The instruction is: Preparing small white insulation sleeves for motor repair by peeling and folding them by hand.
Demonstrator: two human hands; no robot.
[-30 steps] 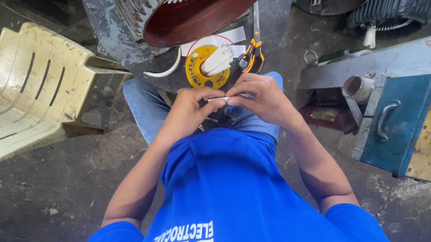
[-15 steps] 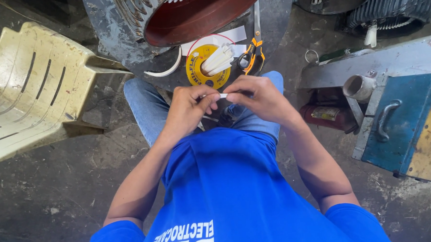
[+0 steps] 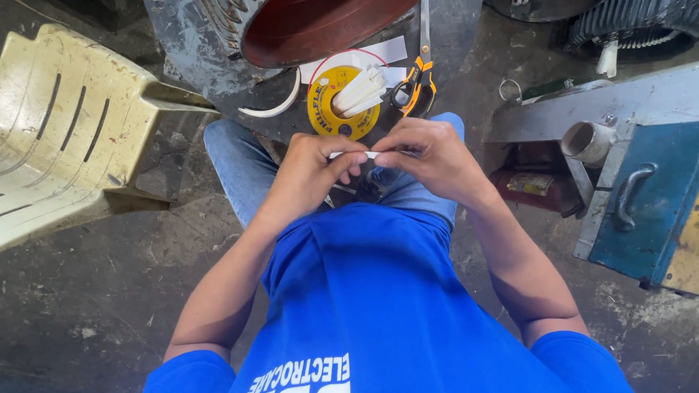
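My left hand (image 3: 311, 171) and my right hand (image 3: 428, 156) meet above my lap and pinch the two ends of a small white strip (image 3: 354, 154), thin and flat like folded paper. Just beyond my fingers lies a yellow round spool (image 3: 339, 112) with several white strips resting across it. A pair of scissors with orange and black handles (image 3: 417, 87) lies beside the spool. I wear a blue shirt and jeans.
A large rusty-red motor housing (image 3: 320, 19) stands ahead. A cream plastic chair (image 3: 61, 137) lies tipped at the left. A blue metal box with a handle (image 3: 644, 202) and a grey pipe end (image 3: 586, 142) sit at the right, a red canister (image 3: 531, 188) below them.
Both hands have risen slightly and the fingers have shifted along the white strip; the strip stays held between them.
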